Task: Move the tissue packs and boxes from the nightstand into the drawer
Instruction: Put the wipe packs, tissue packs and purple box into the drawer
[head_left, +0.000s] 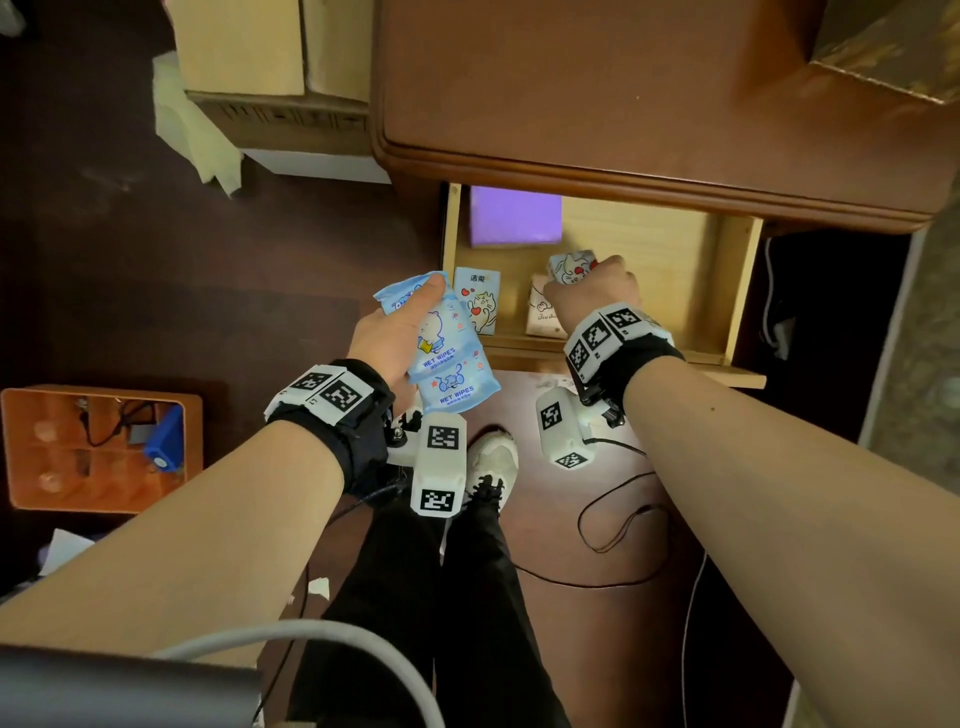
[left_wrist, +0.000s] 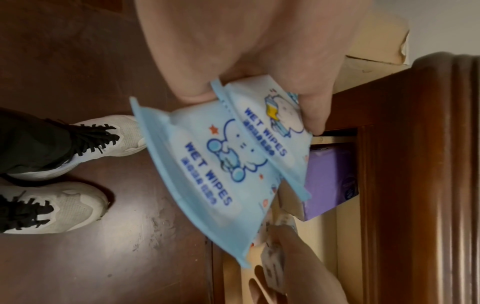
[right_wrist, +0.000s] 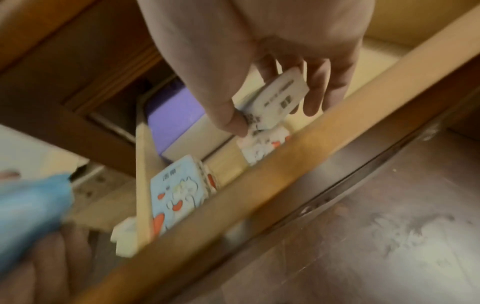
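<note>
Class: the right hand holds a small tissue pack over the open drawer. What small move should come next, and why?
Probably lower and release it: the right hand pinches the small tissue pack just above packs lying in the drawer, while the left hand holds wet wipes waiting outside.

The right hand (right_wrist: 259, 51) enters from 12 o'clock and pinches a small white tissue pack (right_wrist: 279, 96) between thumb and fingers, above the open drawer (right_wrist: 298, 152), whose light wooden front rail runs diagonally from 7 o'clock to 2 o'clock. Inside the drawer, a purple box (right_wrist: 168, 121) lies toward 10 o'clock, a light-blue cartoon pack (right_wrist: 179, 191) stands toward 7 o'clock, and a white cartoon pack (right_wrist: 259, 146) sits directly below the held pack. A blurred blue pack (right_wrist: 31, 203) and fingers (right_wrist: 46, 267) occupy 8 o'clock.
</note>
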